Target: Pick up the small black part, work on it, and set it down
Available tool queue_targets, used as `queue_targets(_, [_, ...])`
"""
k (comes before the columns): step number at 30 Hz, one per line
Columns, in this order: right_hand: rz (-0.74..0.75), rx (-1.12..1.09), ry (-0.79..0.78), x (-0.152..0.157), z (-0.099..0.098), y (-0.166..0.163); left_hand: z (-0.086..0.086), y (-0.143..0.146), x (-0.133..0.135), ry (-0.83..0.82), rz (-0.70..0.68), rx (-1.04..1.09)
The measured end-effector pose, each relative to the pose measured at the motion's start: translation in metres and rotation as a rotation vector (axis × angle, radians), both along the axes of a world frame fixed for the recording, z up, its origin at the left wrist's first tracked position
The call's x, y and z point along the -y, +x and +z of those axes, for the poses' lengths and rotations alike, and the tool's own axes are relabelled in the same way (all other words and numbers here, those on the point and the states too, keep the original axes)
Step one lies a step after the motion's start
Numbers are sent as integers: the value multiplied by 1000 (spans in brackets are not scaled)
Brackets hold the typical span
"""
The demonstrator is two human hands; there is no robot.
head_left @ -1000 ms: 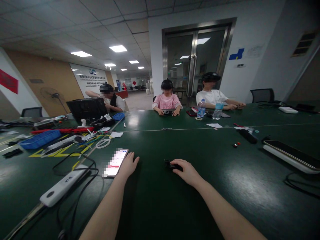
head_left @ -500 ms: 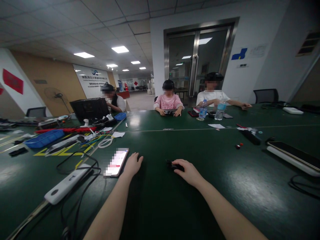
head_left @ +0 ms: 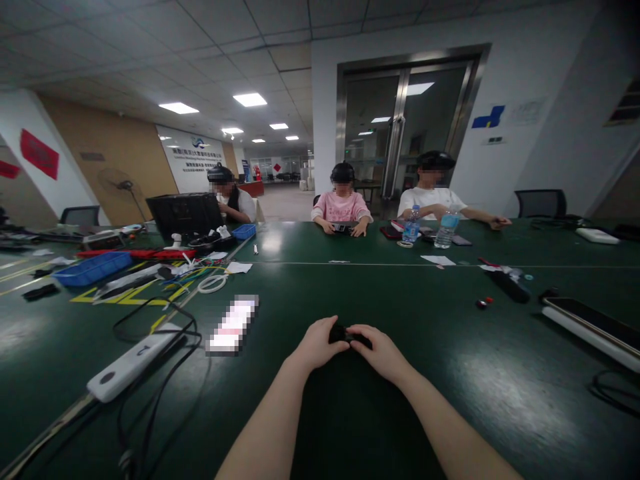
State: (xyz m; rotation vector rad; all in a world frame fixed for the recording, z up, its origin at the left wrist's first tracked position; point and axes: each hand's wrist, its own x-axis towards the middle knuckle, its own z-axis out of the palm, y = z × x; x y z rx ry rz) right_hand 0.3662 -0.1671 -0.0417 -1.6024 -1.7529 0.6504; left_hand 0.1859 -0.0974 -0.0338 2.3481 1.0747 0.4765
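The small black object is near the person, about dead centre on the green worktop, and both hands are on it. The left hand has its fingers curled round the left end and the right hand pinches the right end. The new bit is the left hand: it has come across from beside the phone, so it's a two-handed hold now, not one hand covering it. Can't tell if the object is lifted or resting. The phone lies just left, untouched. Further left there's a white power strip and black cables. Three people sit at the far side.
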Motion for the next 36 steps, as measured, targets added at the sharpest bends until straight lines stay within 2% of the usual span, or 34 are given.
queue_targets(7, [-33, -80, 45, -3, -3, 1, 2, -1, -4, 89, -43, -39])
queue_targets(12, [-140, -197, 73, -5, -2, 9, 5, 3, -5, 44, -29, -49])
queue_targets(17, [-153, -241, 49, -5, -1, 13, 6, 6, -7, 9, -36, -59])
queue_targets(22, [-123, -215, 78, -2, 4, 7, 5, 9, -7, 31, -32, -51])
queue_targets(27, [-69, -142, 24, 4, 11, 2, 8, 8, -6, 12, -58, -29])
queue_targets(36, [-68, -52, 11, 2, 9, 1, 13, 8, -3, 28, -81, -43])
